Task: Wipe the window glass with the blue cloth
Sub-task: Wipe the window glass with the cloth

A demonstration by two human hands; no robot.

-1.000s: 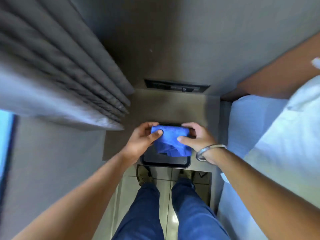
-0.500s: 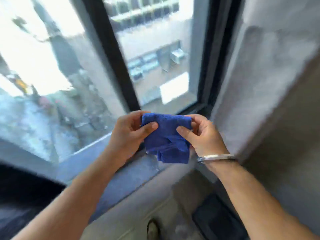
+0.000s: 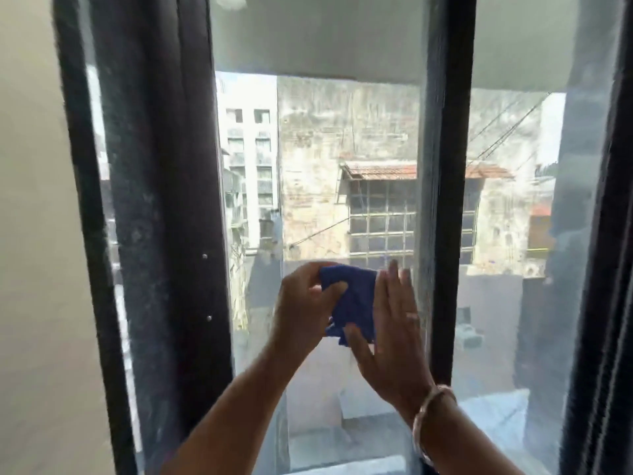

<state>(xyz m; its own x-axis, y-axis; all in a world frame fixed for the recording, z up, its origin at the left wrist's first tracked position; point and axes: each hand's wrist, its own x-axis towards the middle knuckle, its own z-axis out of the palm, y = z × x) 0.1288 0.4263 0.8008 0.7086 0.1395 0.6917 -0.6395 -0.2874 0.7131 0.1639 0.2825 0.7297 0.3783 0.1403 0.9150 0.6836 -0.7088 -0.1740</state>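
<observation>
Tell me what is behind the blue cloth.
Behind the blue cloth, held by the left hand and right hand, is the window glass. The patch directly behind is covered, so its state cannot be seen.

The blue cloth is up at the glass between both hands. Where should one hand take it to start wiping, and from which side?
Take the blue cloth flat across its broad face, from the room side, palm pressing it toward the window glass. It is folded into a small pad, so an open right hand covers most of it. The left hand now pinches only its upper left edge, which would probably let it bunch.
</observation>
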